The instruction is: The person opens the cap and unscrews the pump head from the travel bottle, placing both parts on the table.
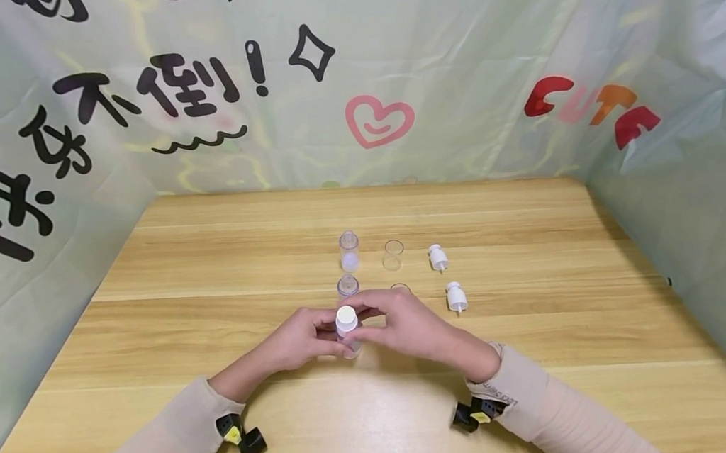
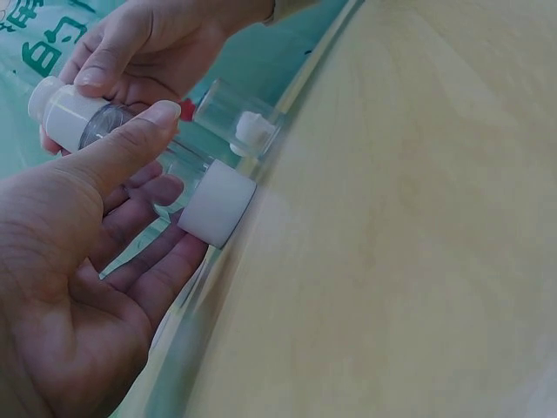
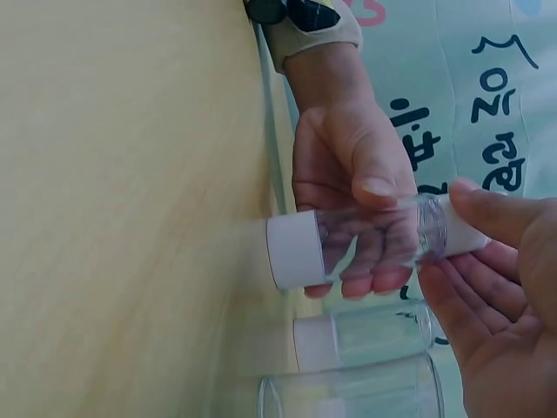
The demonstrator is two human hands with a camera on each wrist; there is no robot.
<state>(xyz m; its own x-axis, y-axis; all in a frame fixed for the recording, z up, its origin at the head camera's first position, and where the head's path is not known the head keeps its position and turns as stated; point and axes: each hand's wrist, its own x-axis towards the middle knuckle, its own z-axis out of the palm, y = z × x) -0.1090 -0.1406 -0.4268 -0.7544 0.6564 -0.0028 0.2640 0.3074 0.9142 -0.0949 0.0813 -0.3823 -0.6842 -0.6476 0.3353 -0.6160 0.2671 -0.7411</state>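
A small clear bottle (image 3: 370,239) with a white base (image 3: 294,250) stands upright in front of me, its base at the tabletop. My left hand (image 1: 298,338) holds its clear body between thumb and fingers. At the bottle's top sits a white pump head (image 1: 346,319), which my right hand (image 1: 405,323) pinches between thumb and fingers. Just behind, partly hidden by my hands, is a second clear bottle (image 1: 348,284). A third bottle (image 1: 349,250) stands farther back, with no white pump head on it.
Right of the bottles stands a clear cylindrical cover (image 1: 394,254); another clear cover (image 1: 400,287) is mostly behind my right hand. Two loose white pump heads (image 1: 438,257) lie farther right, short stems toward me. A printed curtain (image 1: 453,70) surrounds the wooden table (image 1: 212,260).
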